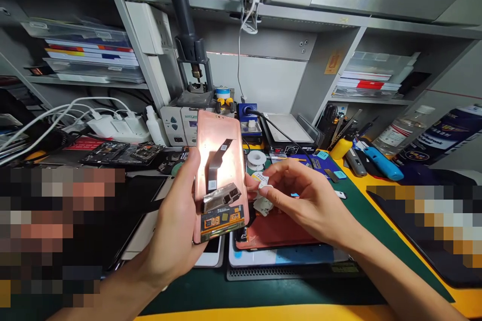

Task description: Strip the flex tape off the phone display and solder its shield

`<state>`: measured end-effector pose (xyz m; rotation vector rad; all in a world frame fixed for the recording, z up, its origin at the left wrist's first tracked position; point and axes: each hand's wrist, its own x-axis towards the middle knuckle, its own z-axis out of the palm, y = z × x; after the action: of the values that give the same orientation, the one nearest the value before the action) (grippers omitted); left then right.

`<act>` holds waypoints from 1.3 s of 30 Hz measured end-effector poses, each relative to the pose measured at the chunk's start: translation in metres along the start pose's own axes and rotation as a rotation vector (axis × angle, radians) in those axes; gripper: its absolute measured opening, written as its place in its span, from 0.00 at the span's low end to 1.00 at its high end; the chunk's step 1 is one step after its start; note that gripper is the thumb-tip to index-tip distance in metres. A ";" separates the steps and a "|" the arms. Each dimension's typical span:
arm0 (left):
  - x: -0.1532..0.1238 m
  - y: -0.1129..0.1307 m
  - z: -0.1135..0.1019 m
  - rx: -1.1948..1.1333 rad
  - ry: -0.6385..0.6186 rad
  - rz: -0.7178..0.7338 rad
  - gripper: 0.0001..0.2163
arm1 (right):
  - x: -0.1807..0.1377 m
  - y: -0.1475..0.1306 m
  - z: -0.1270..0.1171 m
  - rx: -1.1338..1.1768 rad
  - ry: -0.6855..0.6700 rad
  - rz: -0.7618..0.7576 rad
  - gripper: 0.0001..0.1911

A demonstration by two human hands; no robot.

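My left hand [171,220] grips a phone display panel [218,130] by its edges, its copper-coloured back facing me. Across that back run a dark flex cable [216,164] and, lower down, a crumpled piece of silvery film [222,196]. A strip of small circuitry lines the panel's bottom end. Close to the panel's right edge, the thumb and fingers of my right hand [309,200] pinch a small crumpled white piece [263,205] with print on it, perhaps a label or peeled tape. Below my right hand lies a flat red phone part [280,234], partly hidden by it.
The red part rests on a pale flat device [286,257] over a green mat [196,293]. Behind are a solder spool [256,159], a soldering station [178,125] and a hot plate [288,128]. Tools [382,163] and a clear bottle [404,125] stand right; cables and a power strip [118,125] lie left.
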<state>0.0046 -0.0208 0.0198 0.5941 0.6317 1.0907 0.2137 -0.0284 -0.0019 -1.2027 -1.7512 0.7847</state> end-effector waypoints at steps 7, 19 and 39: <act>0.001 -0.001 0.001 0.001 -0.041 -0.004 0.22 | 0.001 0.001 -0.001 -0.022 0.110 -0.138 0.04; 0.001 0.000 0.002 0.049 -0.036 -0.040 0.28 | -0.002 0.003 0.007 -0.312 0.185 -0.391 0.05; 0.000 -0.003 -0.001 0.072 -0.045 -0.020 0.24 | -0.017 -0.018 0.019 0.074 0.068 -0.238 0.05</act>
<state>0.0053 -0.0214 0.0168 0.6713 0.6387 1.0368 0.1924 -0.0513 -0.0007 -0.9402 -1.7539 0.6536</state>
